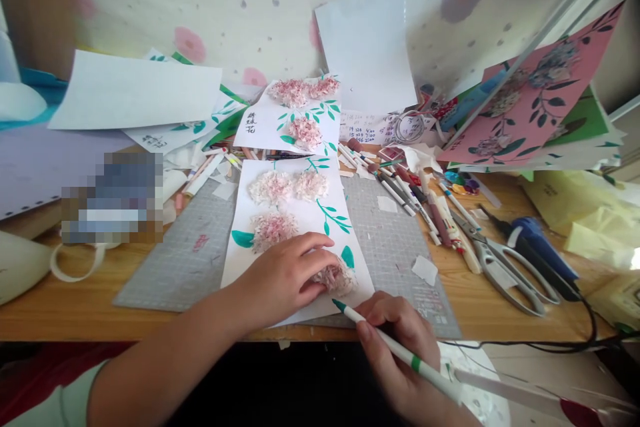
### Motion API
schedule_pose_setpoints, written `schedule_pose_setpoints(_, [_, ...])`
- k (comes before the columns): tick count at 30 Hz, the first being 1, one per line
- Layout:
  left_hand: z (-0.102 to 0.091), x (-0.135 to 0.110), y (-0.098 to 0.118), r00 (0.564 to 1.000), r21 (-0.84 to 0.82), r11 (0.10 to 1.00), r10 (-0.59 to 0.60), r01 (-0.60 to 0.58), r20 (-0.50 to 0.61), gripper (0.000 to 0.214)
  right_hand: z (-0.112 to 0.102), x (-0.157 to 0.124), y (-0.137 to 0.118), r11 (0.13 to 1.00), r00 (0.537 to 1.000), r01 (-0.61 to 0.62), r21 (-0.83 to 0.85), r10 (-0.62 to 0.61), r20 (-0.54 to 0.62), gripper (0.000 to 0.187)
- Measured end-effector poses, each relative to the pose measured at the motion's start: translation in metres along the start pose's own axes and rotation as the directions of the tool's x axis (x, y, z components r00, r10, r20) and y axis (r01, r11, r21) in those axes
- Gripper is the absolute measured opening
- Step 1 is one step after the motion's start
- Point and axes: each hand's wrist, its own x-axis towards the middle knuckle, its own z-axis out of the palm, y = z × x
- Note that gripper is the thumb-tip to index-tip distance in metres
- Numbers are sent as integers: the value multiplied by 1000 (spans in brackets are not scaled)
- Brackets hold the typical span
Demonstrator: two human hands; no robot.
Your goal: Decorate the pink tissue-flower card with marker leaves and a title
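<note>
A white paper sheet (300, 213) with pink paper-shred flowers and green painted leaves lies on a grey cutting mat (190, 253). My left hand (285, 277) rests on the sheet's lower part, fingers curled down and pressing beside a pink flower cluster (340, 277). My right hand (400, 353) grips a white marker with a green tip (395, 347); the tip touches the sheet's lower right corner. A second similar sheet (295, 120) lies further back.
Several markers and pens (400, 190) lie scattered right of the mat, with scissors (505, 267) and a blue glue gun (540, 247) with a black cord. A pink flower card (540, 100) leans at the right. Loose papers (135, 90) pile at the left.
</note>
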Motion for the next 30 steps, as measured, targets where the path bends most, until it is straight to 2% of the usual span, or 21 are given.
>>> schedule_pose_setpoints(5, [1, 0, -4, 998, -36, 999, 0, -2, -56, 34, 1, 2, -1, 990, 999, 40, -136, -39, 8, 16])
schedule_pose_setpoints(13, [6, 1, -2, 996, -55, 998, -45, 41, -79, 29, 5, 3, 1, 957, 1000, 6, -290, -10, -13, 14])
schedule_pose_setpoints(20, [7, 0, -1, 994, -70, 995, -76, 70, -79, 26, 2, 5, -3, 973, 996, 64, -222, -50, 72, 15])
schedule_pose_setpoints(30, [8, 3, 0, 990, -91, 989, -120, 113, -75, 25, 10, 6, -3, 967, 995, 104, -234, -99, 33, 12])
